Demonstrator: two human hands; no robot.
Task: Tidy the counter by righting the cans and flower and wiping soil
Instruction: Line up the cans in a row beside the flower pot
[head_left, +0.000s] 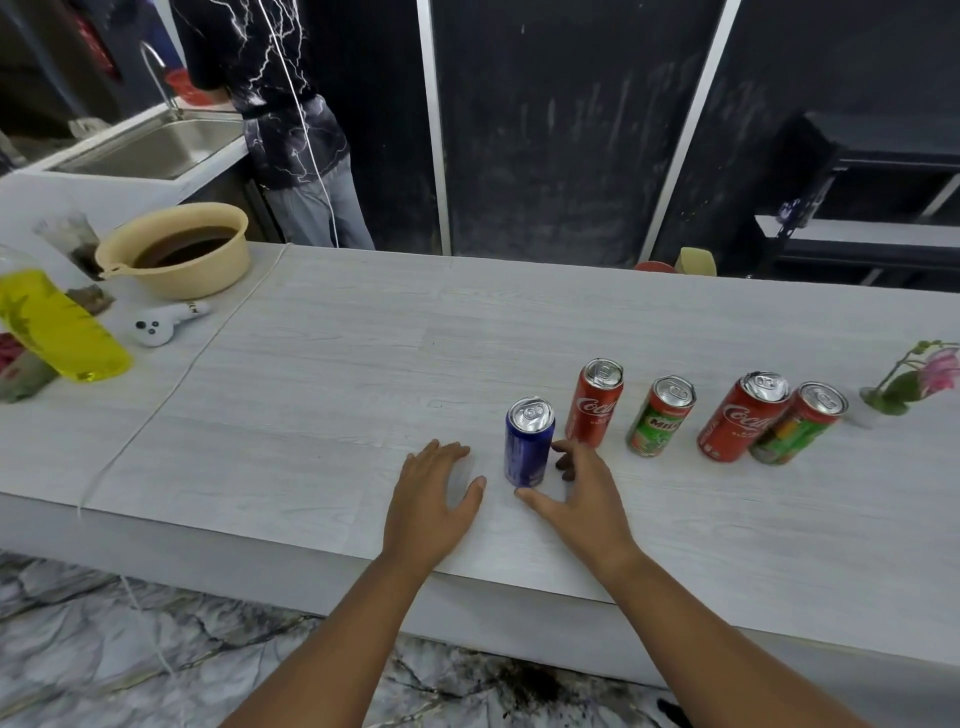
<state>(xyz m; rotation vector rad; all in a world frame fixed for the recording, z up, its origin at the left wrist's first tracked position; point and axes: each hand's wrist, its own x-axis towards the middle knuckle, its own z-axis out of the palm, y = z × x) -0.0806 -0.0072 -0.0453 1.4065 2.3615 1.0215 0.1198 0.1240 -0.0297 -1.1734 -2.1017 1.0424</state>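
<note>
Standing upright near the front edge of the pale wood-grain table (322, 364), the blue can (528, 442) sits between the person's two hands. The right hand (582, 499) is spread around its right side, thumb reaching toward the can's base and fingers curled just behind it; I cannot tell whether they touch the can. The left hand (434, 499) lies flat on the table just left of the can, fingers spread, holding nothing. Further right, four more cans stand upright: a red cola can (595, 402), a green can (661, 417), then a second red can (743, 418) touching a green and red can (797, 423). Beyond them a pink flower (930, 374) stands in a small white pot. Far left sit a beige basin (179, 254) of dark liquid and a yellow bottle (57, 327).
</note>
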